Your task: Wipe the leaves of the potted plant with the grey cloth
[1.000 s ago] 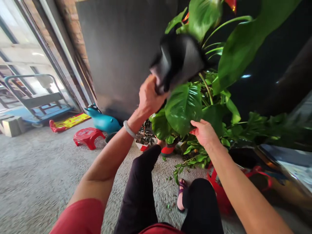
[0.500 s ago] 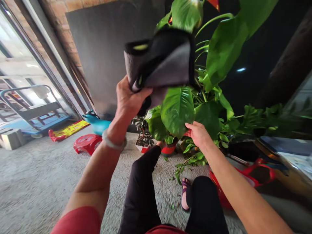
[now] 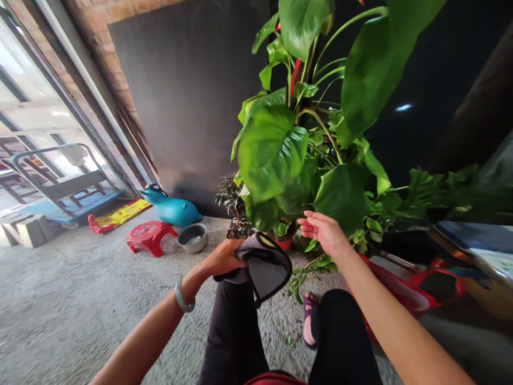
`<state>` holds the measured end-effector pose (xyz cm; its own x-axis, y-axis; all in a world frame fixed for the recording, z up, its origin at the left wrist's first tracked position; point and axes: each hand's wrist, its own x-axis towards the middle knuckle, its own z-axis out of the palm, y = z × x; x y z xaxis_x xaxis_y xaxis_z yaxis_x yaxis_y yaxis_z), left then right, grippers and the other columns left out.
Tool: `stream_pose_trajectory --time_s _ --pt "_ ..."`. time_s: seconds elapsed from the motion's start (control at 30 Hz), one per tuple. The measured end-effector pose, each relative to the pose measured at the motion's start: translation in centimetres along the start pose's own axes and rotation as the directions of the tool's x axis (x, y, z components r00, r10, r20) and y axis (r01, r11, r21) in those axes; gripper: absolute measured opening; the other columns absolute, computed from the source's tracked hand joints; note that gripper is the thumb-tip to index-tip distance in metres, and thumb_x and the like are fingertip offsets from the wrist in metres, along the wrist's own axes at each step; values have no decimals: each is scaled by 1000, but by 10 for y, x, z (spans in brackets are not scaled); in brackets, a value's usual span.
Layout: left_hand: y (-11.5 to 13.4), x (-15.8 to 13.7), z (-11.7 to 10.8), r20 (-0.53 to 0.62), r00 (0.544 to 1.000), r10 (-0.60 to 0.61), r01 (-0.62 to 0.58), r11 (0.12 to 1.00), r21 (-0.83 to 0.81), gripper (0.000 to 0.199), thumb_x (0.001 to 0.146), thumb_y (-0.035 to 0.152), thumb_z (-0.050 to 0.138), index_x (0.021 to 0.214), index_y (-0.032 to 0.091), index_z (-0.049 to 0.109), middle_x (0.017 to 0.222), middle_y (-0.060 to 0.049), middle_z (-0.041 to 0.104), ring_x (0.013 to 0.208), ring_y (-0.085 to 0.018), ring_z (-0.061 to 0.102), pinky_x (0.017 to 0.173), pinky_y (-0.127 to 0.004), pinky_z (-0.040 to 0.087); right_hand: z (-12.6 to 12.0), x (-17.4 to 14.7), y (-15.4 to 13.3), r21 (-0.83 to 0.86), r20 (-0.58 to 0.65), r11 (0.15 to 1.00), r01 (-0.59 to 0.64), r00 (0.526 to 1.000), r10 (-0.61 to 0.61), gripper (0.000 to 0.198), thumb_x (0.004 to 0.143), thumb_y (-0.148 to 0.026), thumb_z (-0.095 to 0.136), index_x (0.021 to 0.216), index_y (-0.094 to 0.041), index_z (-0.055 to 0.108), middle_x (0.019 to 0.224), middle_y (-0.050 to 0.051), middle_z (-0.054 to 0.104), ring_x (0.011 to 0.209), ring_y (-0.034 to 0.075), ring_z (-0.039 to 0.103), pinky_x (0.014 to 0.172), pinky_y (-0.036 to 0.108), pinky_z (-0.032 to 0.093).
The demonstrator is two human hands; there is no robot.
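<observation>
- A grey cloth [image 3: 262, 263] with a dark hem is gripped in the left hand [image 3: 224, 258], low in the middle of the frame, above the person's knee [image 3: 234, 299].
- The right hand [image 3: 323, 231] is held open and empty, fingers spread, just under a dark green leaf [image 3: 340, 195] of the big potted plant [image 3: 304, 144]; whether the fingertips touch the leaf cannot be told.
- The cloth is bunched and partly folded, so a flat, clean face is best turned outward before it is laid on a leaf.
- A leaf is best supported from below by the open palm while the cloth is drawn lightly from stem to tip, so that the thin stalks are not bent or torn.
- The large pale leaf [image 3: 270, 152] hangs nearest the cloth, above it, and looks easiest to reach.
- The plant's pot is mostly hidden behind leaves and the cloth; only a bit of red rim shows.
- The top of the plant is cut off by the upper edge of the frame.
- The right side of the frame is dark and smeared; a red object [image 3: 420, 286] lies there, but what it is cannot be made out.
- A small bowl [image 3: 193, 237], a red stool [image 3: 150, 235] and a blue toy [image 3: 172, 207] stand on the floor [image 3: 80, 299] at the left, well apart from the hands.
</observation>
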<state>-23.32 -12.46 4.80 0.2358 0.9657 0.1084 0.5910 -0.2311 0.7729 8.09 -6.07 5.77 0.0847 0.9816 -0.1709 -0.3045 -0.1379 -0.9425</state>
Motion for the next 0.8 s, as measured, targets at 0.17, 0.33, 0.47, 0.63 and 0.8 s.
stream_pose_trajectory --time_s 0.17,0.33,0.47,0.63,0.8 --pt "-5 6 -21 -39 995 -92 83 978 -190 12 62 26 72 74 22 70 63 5 63 61 -16 53 58 -26 43 7 6 57 -18 14 976 -219 976 219 24 75 -10 70 96 -20 71 81 5 82 65 16 72 57 25 57" --pt "25 30 -38 -389 919 -66 -51 958 -282 22 59 32 78 71 20 64 60 5 57 57 -13 49 54 -25 42 46 34 97 15 -1 962 -272 962 272 21 74 -13 75 92 -21 68 79 4 78 70 18 72 61 30 57" --pt "46 67 -37 -681 731 56 -238 955 -177 25 69 39 76 79 20 63 71 3 62 70 -16 57 66 -27 50 85 61 107 80 -23 972 -221 974 224 23 75 -19 79 77 -24 57 69 -3 69 63 15 66 61 28 56" --pt "27 82 -10 -524 845 112 -114 993 28 17 68 28 75 78 20 65 78 0 66 79 -20 62 75 -31 53 81 64 109 117 2 982 -145 989 146 30 68 -24 84 71 -25 54 66 -3 68 61 17 64 59 31 58" --pt "3 37 2 145 983 -112 117 993 -29 9 59 18 73 62 20 65 58 4 56 60 -17 53 59 -30 43 34 47 105 64 -3 994 -88 996 88 25 61 -26 85 72 -24 63 61 -2 68 54 18 62 50 28 51"
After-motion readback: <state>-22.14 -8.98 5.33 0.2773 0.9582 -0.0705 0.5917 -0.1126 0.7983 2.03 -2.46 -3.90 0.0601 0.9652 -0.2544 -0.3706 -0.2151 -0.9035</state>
